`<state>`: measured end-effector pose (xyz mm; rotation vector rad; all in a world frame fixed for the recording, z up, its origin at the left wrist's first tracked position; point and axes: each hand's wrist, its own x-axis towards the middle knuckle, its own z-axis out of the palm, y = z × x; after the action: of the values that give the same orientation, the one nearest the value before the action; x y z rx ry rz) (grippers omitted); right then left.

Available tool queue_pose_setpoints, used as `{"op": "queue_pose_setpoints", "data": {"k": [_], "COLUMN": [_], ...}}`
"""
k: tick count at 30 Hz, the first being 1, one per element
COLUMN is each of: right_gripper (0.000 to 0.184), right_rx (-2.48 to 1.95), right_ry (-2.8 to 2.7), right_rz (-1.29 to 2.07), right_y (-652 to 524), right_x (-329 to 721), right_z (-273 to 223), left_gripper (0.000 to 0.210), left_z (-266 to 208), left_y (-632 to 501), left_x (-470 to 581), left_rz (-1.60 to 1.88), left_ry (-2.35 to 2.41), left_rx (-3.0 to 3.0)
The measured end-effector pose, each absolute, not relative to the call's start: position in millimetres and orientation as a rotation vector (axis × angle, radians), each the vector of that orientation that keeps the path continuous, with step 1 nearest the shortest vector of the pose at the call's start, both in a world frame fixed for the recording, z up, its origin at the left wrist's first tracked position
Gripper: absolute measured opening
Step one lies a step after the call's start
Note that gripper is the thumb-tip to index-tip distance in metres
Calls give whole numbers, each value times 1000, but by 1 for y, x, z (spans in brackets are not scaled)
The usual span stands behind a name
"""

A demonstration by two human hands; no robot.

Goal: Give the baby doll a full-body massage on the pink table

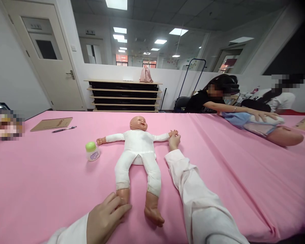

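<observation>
Doll (pixel 139 144) on back; left hand (pixel 108 215) curled over one ankle (pixel 123 193), right hand (pixel 175 141) pinching end of arm (pixel 162 137).

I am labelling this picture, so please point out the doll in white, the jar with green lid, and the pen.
Doll in white (pixel 139 145): head view, on the torso.
Jar with green lid (pixel 93 154): head view, on the body below the lid.
Pen (pixel 64 129): head view, on the middle of the barrel.

Bright, even indoor light; white ceiling lights (pixel 178 32) glare in the upper part. Shadows around the doll (pixel 139 144) are faint and soft. Wide-angle distortion tilts the door (pixel 47 78), the right corners darken, several patches are pixelated.
</observation>
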<state>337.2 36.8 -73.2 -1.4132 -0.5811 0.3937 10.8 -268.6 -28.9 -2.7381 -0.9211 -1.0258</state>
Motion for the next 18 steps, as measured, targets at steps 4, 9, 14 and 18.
{"op": "queue_pose_setpoints", "data": {"k": [4, 9, 14, 18], "right_gripper": [22, 23, 28, 31], "right_rx": [-1423, -1400, -1326, -1224], "right_ry": [-579, -575, -602, -729], "right_rz": [354, 340, 359, 345], "right_y": [34, 32, 31, 26], "right_x": [332, 332, 329, 311], "right_z": [-74, -78, -72, -46], "left_gripper": [24, 22, 27, 21], "left_z": [-44, -54, -60, -41], "left_y": [-273, -279, -280, -274], "left_x": [15, 21, 19, 10], "left_rz": [-1115, -1150, -1149, -1119], "left_ry": [-993, -1143, -1251, -1123], "left_rx": [-2674, -2594, -2516, -2548]}}
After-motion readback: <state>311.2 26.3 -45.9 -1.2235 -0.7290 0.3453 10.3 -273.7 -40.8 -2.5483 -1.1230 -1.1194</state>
